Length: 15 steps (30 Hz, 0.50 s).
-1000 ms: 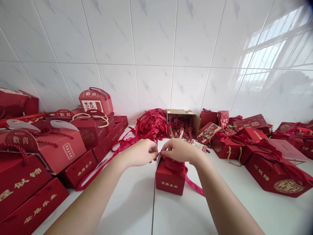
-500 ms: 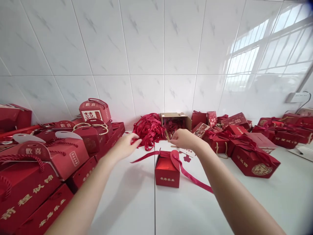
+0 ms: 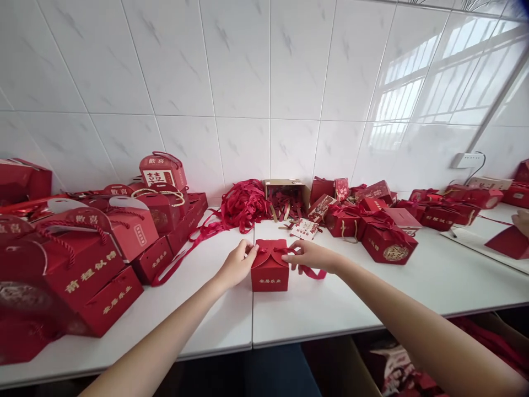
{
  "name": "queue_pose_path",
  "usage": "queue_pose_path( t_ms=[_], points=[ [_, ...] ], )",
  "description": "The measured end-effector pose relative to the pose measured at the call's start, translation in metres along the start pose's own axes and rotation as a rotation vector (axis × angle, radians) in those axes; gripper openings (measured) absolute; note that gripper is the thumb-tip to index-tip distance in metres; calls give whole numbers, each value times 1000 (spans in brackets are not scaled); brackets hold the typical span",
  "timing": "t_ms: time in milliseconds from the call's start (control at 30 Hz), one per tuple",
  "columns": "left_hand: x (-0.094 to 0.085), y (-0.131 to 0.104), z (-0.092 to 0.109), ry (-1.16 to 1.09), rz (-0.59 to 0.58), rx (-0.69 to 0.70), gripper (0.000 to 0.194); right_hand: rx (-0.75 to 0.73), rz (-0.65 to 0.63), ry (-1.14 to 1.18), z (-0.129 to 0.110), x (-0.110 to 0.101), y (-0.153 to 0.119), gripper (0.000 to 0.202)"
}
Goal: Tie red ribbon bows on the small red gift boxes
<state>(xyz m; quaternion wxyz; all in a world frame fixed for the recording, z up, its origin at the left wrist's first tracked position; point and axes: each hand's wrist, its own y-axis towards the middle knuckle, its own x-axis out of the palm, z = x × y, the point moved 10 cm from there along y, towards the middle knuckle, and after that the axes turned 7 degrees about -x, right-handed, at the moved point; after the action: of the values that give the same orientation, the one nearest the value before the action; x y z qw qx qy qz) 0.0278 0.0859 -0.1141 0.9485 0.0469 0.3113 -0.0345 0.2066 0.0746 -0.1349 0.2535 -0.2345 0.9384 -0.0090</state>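
A small red box [image 3: 270, 280] with gold characters stands upright on the white table, its scalloped top flaps folded together. At the box's upper left, my left hand [image 3: 238, 263] pinches the red ribbon at its top edge. My right hand [image 3: 308, 257] is closed on the ribbon [image 3: 314, 272] at the upper right, and a loop of it hangs beside the box. The ribbon passes through the top flaps.
Stacked red gift boxes [image 3: 138, 223] fill the left side. Behind lie a ribbon pile [image 3: 244, 204], an open carton [image 3: 306, 194] and a printed card [image 3: 305, 229]. More tied boxes [image 3: 388, 242] stand right. Another person's hand [image 3: 521, 221] shows at the far right edge.
Both hands have come down from the back of the table to the box and taken hold of the ribbon. The top flaps now meet. The view has shifted, showing the table's front edge.
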Motion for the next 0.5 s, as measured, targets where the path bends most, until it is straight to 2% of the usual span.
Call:
queue_pose_path(
  t_ms=[100, 200, 333, 500],
  points=[
    [-3, -20, -2, -29, -94, -52, 44, -9, -70, 65, 4, 7, -11, 58],
    [-13, -27, -8, -59, -149, -123, 51, -61, -99, 134, 3, 9, -15, 61],
    [-25, -24, -16, -108, -163, -153, 50, -148, -18, 181, -2, -3, -17, 58],
    [-15, -18, -32, -76, -170, -178, 51, -163, 58, 44, 1, -10, -21, 54]
  ],
)
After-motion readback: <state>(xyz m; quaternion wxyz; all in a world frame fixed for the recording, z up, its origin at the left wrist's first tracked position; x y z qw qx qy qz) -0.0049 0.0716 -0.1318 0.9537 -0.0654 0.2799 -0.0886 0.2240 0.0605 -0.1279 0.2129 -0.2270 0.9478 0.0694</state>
